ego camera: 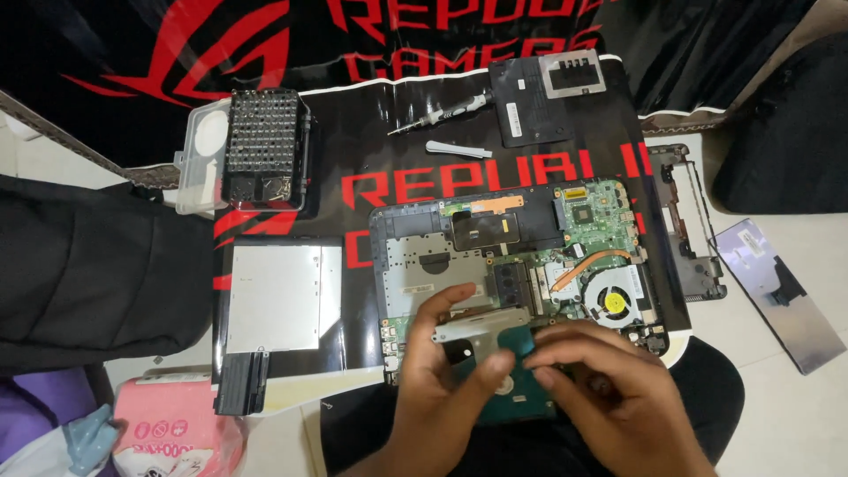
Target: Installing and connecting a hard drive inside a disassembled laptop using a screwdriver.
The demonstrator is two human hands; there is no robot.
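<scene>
An opened laptop base (424,256) lies on a black and red mat, its green circuit board (594,212), copper heat pipe and round fan (616,299) bared. Over its near edge I hold a hard drive (512,349) with a teal underside in a silver metal bracket (473,325). My left hand (442,380) grips the drive and bracket from the left, thumb across the front. My right hand (605,393) pinches the drive's right side with fingertips meeting the left thumb.
A screwdriver bit case (263,146) with its clear lid open sits at the far left. A silver optical drive (278,296) and black battery (240,382) lie left of the laptop. A screwdriver (442,112), white pry tool (458,149), black cover panel (539,93), plastic frame (689,221) and keyboard (777,291) lie around.
</scene>
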